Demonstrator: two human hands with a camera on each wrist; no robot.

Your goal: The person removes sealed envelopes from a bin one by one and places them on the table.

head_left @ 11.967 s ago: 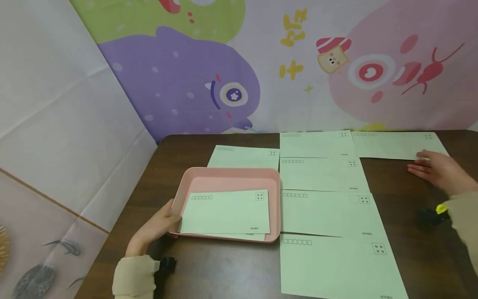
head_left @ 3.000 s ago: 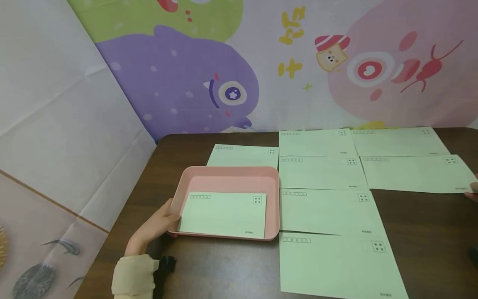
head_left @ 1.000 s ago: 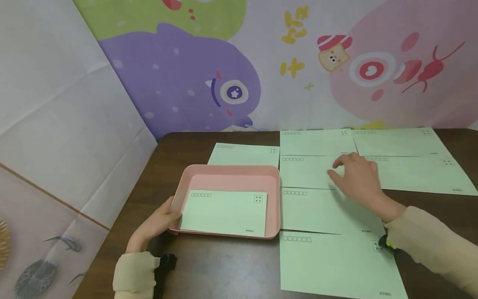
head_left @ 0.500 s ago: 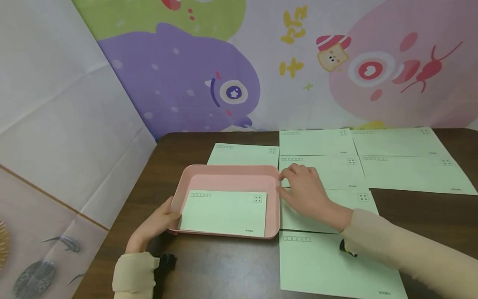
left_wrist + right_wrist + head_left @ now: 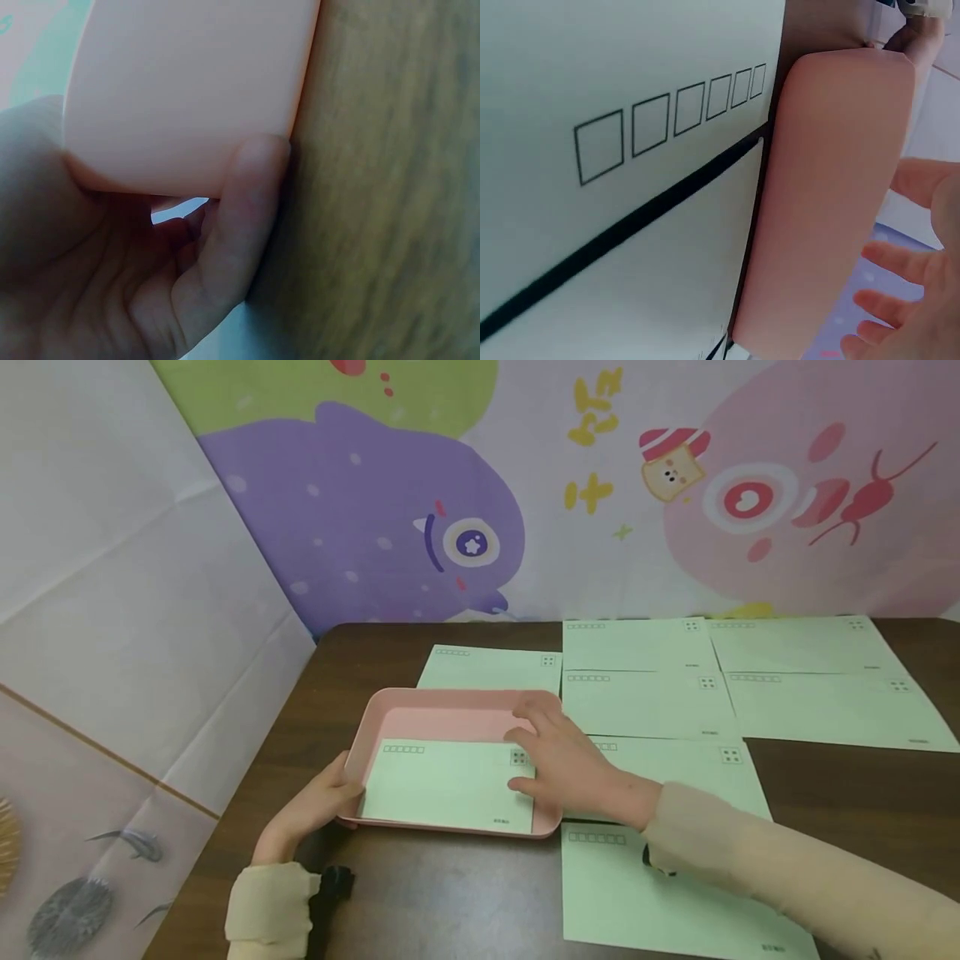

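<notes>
In the head view a pink tray (image 5: 450, 718) sits left of the middle of the table, with a pale green envelope (image 5: 442, 785) lying inside it. My left hand (image 5: 318, 802) grips the tray's left edge; in the left wrist view the left hand (image 5: 217, 240) curls round a corner of the pink tray (image 5: 187, 97). Over the tray's right side, my right hand (image 5: 570, 760) reaches in with fingers spread above the envelope's right end, holding nothing. The right wrist view has the right hand (image 5: 915, 277) beyond the tray's outer wall (image 5: 825, 187).
Right of the tray, several envelopes form a column, including a middle one (image 5: 645, 702) and the nearest one (image 5: 637, 893). Two more lie at the far right, one behind (image 5: 795, 643) the other (image 5: 840, 710). Another envelope (image 5: 487, 664) is partly hidden behind the tray. A cartoon-printed cloth (image 5: 585, 543) hangs behind the table.
An envelope from the tray was laid at the far right, below the one placed before. My right hand then moved left, emptied, to above the tray. The left hand kept its hold.
</notes>
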